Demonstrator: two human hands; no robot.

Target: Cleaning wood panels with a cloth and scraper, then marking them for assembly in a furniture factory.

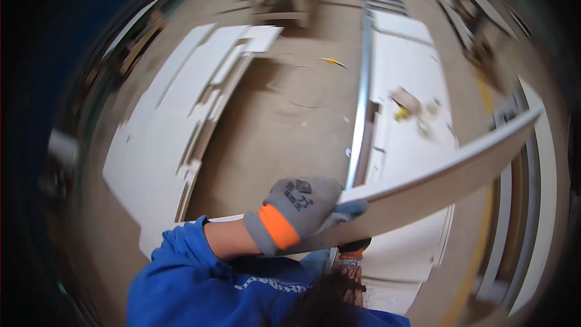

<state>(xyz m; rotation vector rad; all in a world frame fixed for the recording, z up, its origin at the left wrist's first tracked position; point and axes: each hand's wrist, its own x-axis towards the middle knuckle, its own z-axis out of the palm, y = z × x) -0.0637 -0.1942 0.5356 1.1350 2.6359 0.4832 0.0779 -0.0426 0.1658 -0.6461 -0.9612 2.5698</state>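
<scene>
My left hand, in a grey glove with an orange band, is closed over the upper edge of a long white board. The board is raised on its edge and slants from my body up toward the right, its broad side facing me. Just below it, close to my body, part of my right hand shows in a dark glove with an orange cuff. It is at the board's lower edge, and its fingers are hidden.
White panels are spread on the left. More white panels lie on the right beside a long metal rail, with a small blurred tan-and-yellow item on top. A yellow tool lies on the floor. Long boards stand far right.
</scene>
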